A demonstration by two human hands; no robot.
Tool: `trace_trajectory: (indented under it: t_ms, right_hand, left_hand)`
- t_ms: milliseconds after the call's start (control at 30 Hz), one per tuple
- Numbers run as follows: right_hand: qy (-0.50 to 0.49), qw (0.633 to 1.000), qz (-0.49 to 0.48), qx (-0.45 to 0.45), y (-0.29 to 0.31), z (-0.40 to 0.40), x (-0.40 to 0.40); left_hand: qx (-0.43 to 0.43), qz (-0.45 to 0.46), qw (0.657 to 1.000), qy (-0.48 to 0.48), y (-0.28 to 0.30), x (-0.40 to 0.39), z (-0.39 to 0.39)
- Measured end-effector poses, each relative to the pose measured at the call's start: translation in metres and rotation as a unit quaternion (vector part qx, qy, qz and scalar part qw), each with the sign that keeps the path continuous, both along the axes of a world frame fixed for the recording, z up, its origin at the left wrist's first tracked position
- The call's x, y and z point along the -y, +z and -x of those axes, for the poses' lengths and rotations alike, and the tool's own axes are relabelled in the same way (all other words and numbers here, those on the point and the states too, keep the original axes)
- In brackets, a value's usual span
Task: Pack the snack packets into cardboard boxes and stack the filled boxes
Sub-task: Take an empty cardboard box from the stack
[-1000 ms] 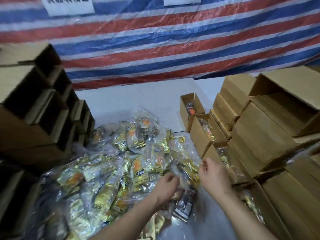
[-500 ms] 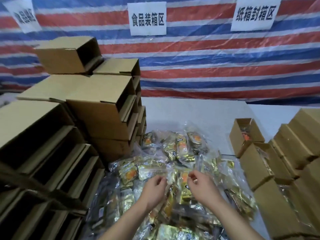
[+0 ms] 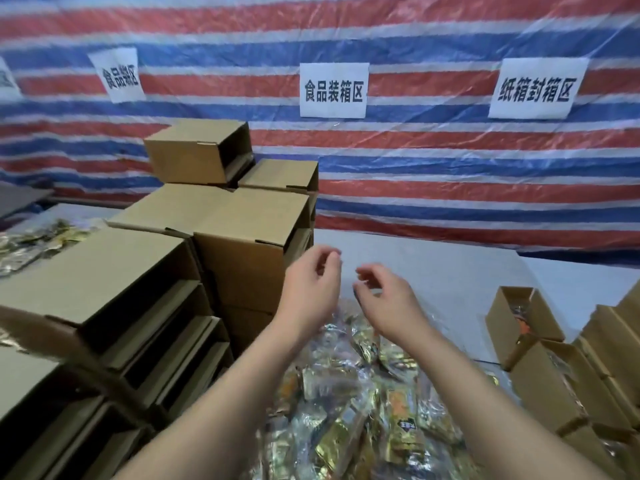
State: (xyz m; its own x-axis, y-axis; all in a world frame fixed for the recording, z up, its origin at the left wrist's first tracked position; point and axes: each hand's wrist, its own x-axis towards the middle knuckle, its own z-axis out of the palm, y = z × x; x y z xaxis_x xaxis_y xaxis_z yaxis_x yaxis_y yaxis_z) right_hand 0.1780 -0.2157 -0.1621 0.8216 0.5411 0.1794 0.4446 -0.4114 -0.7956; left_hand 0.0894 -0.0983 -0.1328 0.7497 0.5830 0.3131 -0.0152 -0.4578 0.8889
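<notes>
Both the left hand [image 3: 311, 289] and right hand [image 3: 388, 299] hover loosely curled, holding nothing, above the snack packets [image 3: 363, 410], which lie in mixed directions.

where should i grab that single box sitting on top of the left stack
Take the top box by its two closed side walls, one of the hands on each, coming from the front. Its open end faces right and looks flimsy, so keep fingers off that edge.

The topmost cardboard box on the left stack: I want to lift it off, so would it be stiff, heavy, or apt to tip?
The topmost box looks empty through its open side, so probably light. Its flat walls suggest it is fairly stiff, though an open side may flex under a squeeze. It sits alone on the stack, so a push could likely slide it off.
</notes>
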Motion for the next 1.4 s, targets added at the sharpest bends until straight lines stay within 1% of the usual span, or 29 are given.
trace_trajectory:
  t_ms: [100,167,200,267,333,400,467,567,733,900,1000,1067,1133,1267,1400]
  right_hand:
    - [0.035,0.998,-0.026,0.041,0.05,-0.013,-0.035]
    - [0.058,0.996,-0.022,0.057,0.073,-0.018,-0.057]
    - [0.068,0.996,-0.007,0.06,0.081,-0.021,-0.067]
    - [0.087,0.994,0.022,0.062,0.094,-0.028,-0.086]
    - [0.104,0.992,0.037,0.066,0.105,-0.036,-0.103]
    - [0.109,0.991,0.048,0.061,0.113,-0.045,-0.118]
    - [0.108,0.991,0.053,0.064,0.118,-0.052,-0.131]
    - [0.106,0.989,0.063,0.082,0.125,-0.064,-0.15]
    - [0.099,0.989,0.073,0.082,0.131,-0.082,-0.17]
    - [0.081,0.989,0.08,0.089,0.125,-0.092,-0.174]
    - [0.067,0.992,0.079,0.076,0.12,-0.094,-0.171]
    - [0.058,0.994,0.072,0.066,0.119,-0.095,-0.168]
    - [0.049,0.994,0.072,0.065,0.122,-0.095,-0.163]
    - [0.027,0.993,0.07,0.095,0.145,-0.1,-0.15]
    - [0.015,0.991,0.047,0.121,0.185,-0.1,-0.135]
  left_hand:
    - [0.067,-0.014,0.995,0.075,0.057,-0.04,-0.021]
    - [0.092,-0.056,0.984,0.139,0.085,-0.071,-0.034]
    - [0.089,-0.084,0.978,0.166,0.095,-0.087,-0.04]
    - [0.037,-0.152,0.962,0.222,0.11,-0.122,-0.052]
    - [-0.065,-0.235,0.933,0.266,0.119,-0.159,-0.064]
    - [-0.156,-0.307,0.896,0.28,0.123,-0.193,-0.074]
    - [-0.208,-0.347,0.87,0.282,0.118,-0.221,-0.085]
    - [-0.258,-0.366,0.847,0.285,0.108,-0.254,-0.102]
    - [-0.317,-0.352,0.831,0.292,0.102,-0.288,-0.128]
    - [-0.363,-0.332,0.82,0.293,0.104,-0.3,-0.142]
    - [-0.368,-0.355,0.808,0.294,0.102,-0.3,-0.14]
    - [-0.345,-0.376,0.807,0.298,0.104,-0.302,-0.134]
    - [-0.301,-0.381,0.819,0.305,0.114,-0.302,-0.125]
    - [-0.231,-0.349,0.859,0.294,0.156,-0.288,-0.108]
    - [-0.156,-0.334,0.904,0.216,0.204,-0.252,-0.093]
